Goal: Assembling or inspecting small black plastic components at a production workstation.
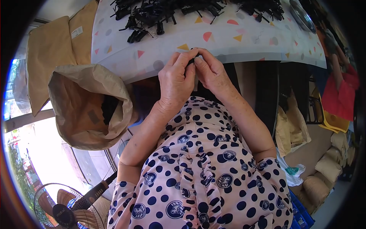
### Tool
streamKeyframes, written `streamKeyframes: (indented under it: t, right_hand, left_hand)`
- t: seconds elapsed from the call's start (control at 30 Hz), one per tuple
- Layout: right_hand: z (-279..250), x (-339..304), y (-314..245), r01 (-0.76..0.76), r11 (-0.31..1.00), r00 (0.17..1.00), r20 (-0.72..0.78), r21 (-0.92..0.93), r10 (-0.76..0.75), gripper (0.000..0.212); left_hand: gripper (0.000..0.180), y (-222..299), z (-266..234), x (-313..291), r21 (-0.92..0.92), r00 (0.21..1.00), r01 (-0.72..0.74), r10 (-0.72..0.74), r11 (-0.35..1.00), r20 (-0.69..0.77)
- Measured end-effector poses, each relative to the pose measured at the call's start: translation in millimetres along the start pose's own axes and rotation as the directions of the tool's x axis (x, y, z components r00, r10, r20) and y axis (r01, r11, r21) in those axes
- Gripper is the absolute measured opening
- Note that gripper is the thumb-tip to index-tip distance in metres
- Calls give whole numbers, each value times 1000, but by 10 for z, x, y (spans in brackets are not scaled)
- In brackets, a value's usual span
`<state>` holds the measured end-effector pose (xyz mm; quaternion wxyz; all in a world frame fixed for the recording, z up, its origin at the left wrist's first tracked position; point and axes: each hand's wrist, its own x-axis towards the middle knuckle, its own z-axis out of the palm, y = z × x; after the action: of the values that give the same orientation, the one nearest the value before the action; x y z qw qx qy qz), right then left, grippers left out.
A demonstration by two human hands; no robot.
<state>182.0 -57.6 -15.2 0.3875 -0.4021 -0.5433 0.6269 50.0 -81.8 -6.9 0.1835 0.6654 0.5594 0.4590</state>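
Just off the front edge of the table (pixel 167 53), my left hand (pixel 173 82) and my right hand (pixel 215 76) meet with their fingertips together. Both are closed in a pinch on a small black part (pixel 190 61). Fingers cover most of that part, so its exact kind cannot be made out. Beyond my hands, a heap of similar black parts (pixel 160 13) with thin prongs lies on the patterned cover. To the left stands a wide-mouthed brown paper bag (pixel 63 70), with some black pieces (pixel 109 108) inside.
A silver metal dish (pixel 303 16) rests at the table's far right corner. Flat brown paper sacks (pixel 49 53) hang at the left, above a standing fan (pixel 65 213). At the right are a person in a red top (pixel 341 95), a paper bag (pixel 293 126) and stuffed sacks (pixel 328 168).
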Motion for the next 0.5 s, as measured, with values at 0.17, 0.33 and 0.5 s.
streamKeyframes:
  t: [0.17,0.33,0.5]
  right_hand:
    - [-2,70,0,-131,981,990,60,146,124,29]
    - [-116,109,73,245,945,968,2,-217,-250,27]
    - [-126,-2,-24,144,988,988,44,51,-146,17]
  left_hand:
    - [28,-143,16,57,-57,998,43,-40,997,55]
    - [31,-81,-183,94,-705,905,410,-352,579,237]
    - [32,-38,-297,88,-819,893,422,-331,388,304]
